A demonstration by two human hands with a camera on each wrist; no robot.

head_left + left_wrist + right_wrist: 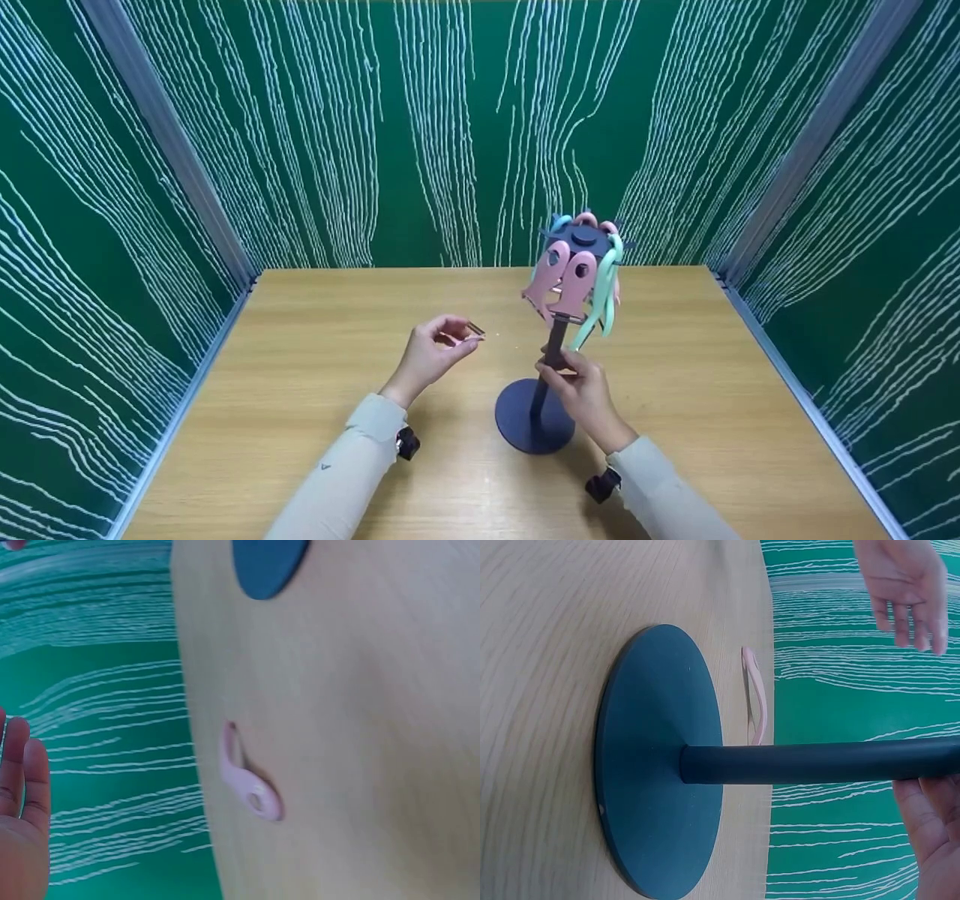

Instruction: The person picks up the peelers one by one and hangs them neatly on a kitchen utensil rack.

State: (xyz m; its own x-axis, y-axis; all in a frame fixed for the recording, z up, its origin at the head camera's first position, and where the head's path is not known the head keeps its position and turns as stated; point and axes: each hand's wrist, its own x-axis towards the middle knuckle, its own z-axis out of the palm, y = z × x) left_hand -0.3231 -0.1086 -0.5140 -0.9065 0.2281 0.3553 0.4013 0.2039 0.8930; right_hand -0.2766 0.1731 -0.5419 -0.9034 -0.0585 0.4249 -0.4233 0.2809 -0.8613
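Observation:
My right hand [591, 394] grips the pole [540, 397] of a dark round-based stand [517, 420] between thumb and fingers. Around the stand's top hang several pink peelers [576, 285] and mint-green peelers [604, 281]. A loose pink peeler [259, 795] lies flat on the table, the hole in its handle showing in the left wrist view. Above it hovers my left hand [429, 358], overlapping it in the head view. Both wrist views show this hand apart from the peeler, fingers extended and holding nothing.
The wooden table [300, 375] is bounded by green walls [315, 135] with white wavy lines, and grey metal posts [176, 135] rise at the back corners. Each wrist carries a small black camera [407, 444].

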